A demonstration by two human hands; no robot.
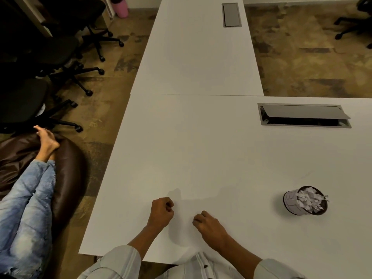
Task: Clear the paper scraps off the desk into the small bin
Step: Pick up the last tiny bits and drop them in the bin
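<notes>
A small round bin (289,202) stands on the white desk (201,148) at the right, heaped with white paper scraps (309,199) that stick up above its rim. My left hand (162,213) rests on the desk near the front edge with its fingers curled shut. My right hand (209,225) lies a little to its right, fingers also curled in. Neither fist shows anything held inside. No loose scraps are visible on the desk surface. The bin sits well to the right of my right hand.
An open grey cable hatch (304,115) is set into the desk at the back right. A second white desk (197,53) with its own hatch (231,15) extends away. Another person's legs (30,194) lie on a brown beanbag at the left, with black office chairs (50,57) beyond.
</notes>
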